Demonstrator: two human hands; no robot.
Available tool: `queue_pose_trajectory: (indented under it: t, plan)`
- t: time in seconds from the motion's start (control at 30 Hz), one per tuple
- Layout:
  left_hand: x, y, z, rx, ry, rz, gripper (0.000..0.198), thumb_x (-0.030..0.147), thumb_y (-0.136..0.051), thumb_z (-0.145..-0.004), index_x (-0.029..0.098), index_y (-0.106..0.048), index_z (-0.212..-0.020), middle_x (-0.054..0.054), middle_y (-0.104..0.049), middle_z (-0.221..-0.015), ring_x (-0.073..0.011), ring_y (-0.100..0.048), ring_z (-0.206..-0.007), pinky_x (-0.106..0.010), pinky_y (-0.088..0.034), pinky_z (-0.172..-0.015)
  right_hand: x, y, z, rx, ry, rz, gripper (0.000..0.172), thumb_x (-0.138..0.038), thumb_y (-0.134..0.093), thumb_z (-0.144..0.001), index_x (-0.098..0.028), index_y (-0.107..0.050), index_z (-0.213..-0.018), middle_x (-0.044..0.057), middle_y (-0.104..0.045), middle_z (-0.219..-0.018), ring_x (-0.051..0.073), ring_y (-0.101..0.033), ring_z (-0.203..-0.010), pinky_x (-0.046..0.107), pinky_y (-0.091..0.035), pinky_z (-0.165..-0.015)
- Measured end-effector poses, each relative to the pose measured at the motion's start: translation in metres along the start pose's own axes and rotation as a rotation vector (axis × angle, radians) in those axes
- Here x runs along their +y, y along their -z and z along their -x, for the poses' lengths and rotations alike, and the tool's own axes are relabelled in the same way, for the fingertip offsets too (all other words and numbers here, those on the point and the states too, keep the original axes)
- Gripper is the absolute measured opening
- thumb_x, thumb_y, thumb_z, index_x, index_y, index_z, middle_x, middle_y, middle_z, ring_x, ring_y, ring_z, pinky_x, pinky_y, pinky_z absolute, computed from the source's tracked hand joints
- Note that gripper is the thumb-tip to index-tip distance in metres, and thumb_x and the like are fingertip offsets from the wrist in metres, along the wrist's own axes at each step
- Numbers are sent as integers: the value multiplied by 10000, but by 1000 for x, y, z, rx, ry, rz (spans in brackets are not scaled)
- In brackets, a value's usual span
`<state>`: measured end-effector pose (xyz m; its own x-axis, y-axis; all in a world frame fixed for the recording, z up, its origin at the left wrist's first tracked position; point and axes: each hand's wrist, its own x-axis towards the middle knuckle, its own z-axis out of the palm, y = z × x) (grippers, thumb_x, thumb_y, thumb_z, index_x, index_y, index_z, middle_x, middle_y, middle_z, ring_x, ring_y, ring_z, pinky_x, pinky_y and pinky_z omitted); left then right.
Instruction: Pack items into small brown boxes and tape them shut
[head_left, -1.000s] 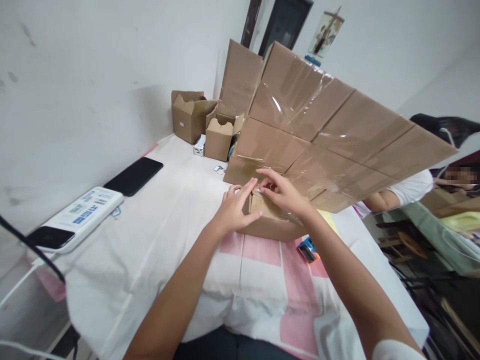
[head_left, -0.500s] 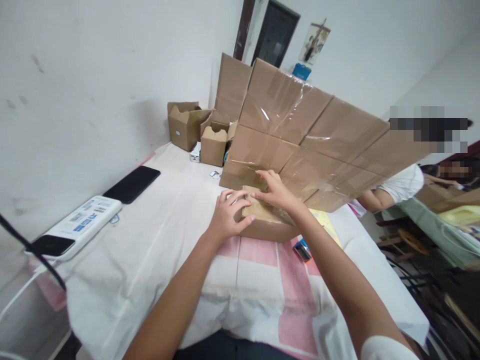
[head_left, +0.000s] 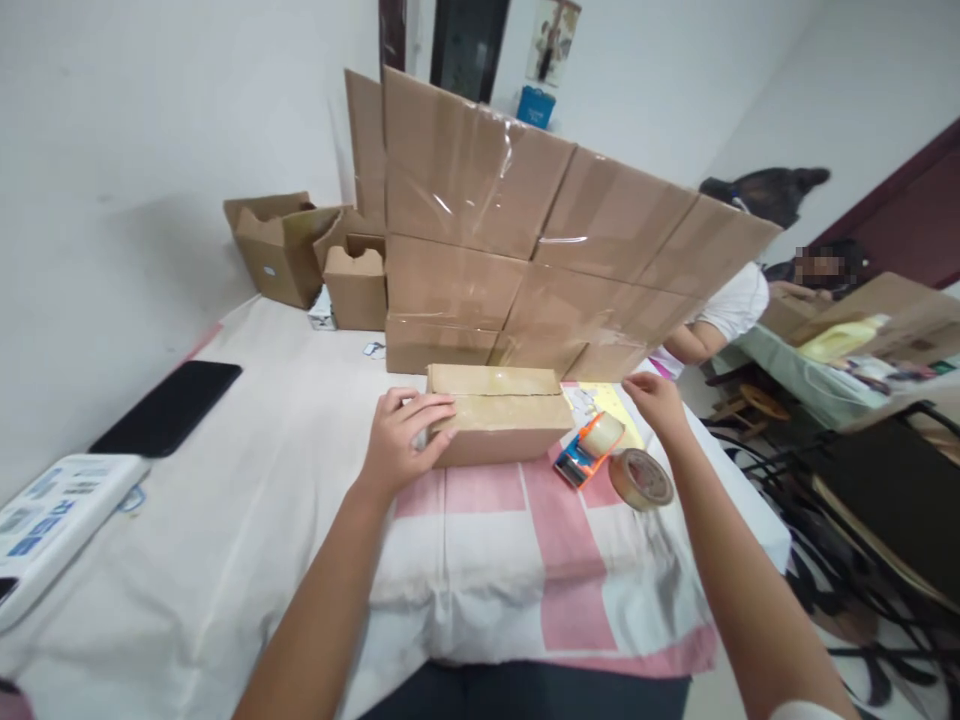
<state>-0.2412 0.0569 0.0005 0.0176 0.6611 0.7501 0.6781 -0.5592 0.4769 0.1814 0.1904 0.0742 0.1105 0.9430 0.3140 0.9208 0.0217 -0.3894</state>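
Observation:
A small closed cardboard box [head_left: 502,447] lies on the table in front of me, with a seam running along its top. My left hand [head_left: 405,440] grips the left end of it, fingers over the top edge and thumb against the front. To the right of the box, my right hand [head_left: 656,402] is held away from it with the fingertips drawn together; whether anything is between them is too small to tell. Below that hand lie an orange and blue tape dispenser [head_left: 589,450] with a clear roll and a loose roll of packing tape [head_left: 641,480].
A tall taped cardboard panel [head_left: 465,280] stands right behind the box. Two opened cartons [head_left: 356,290] are at the back left. A black phone [head_left: 166,408] and a white device [head_left: 67,505] lie along the left. Beyond the panel sits a person in a white sleeve [head_left: 739,300].
My right hand has left the box top and moved right, past the tape. My left hand stays at the box's left end. The view has turned right, showing the tape roll.

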Motion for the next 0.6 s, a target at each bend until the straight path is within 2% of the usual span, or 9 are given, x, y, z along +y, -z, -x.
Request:
queue_pose_trajectory:
  t: [0.1,0.2,0.33,0.43,0.5,0.6]
  plan:
    - [2,-3,0,27,-40,20,175,281,-656,-865,256,-729,-1022,-39,-754,-1120,-245,-597,-1016,-437,-464,-923,54,-1,-1,-81,-38,135,267,-270,-534,-837,-111,-736,-911,158,-763,-911,257,-695,-828,358,-504,-770]
    - [2,-6,0,45,-56,19,187,263,-640,-871,233,-715,-1040,-66,-742,-1141,-248,-620,-1035,-433,-473,-918,80,-15,-10,-183,19,145,226,-234,-551,-831,-140,-750,-883,124,-770,-886,236,-694,-790,336,-505,-758]
    - [-1,-12,1,68,-34,-16,193,291,-612,-875,221,-710,-1025,-89,-734,-1152,-259,-640,-1018,-446,-483,-911,87,-42,-30,-304,164,129,256,-199,-608,-823,-152,-760,-1023,103,-760,-972,191,-671,-781,293,-493,-795]
    - [-6,-17,2,76,-39,-31,196,291,-593,-881,211,-697,-1027,-103,-728,-1160,-261,-651,-1013,-456,-475,-919,83,-59,-42,-375,271,116,330,-215,-677,-808,-152,-742,-1125,117,-731,-1059,193,-658,-863,274,-482,-841]
    - [-7,-19,2,89,-53,-32,192,281,-590,-884,204,-685,-1032,-111,-725,-1158,-260,-652,-1016,-459,-468,-920,79,-68,-46,-407,322,112,322,-226,-709,-799,-163,-745,-1113,121,-716,-1100,207,-647,-935,272,-471,-870]
    - [-8,-22,4,102,-65,-24,189,266,-586,-891,203,-671,-1048,-118,-719,-1164,-267,-648,-1043,-460,-462,-918,74,-74,-47,-413,349,117,201,-234,-675,-838,-179,-760,-1012,115,-710,-1101,217,-632,-996,270,-452,-873]
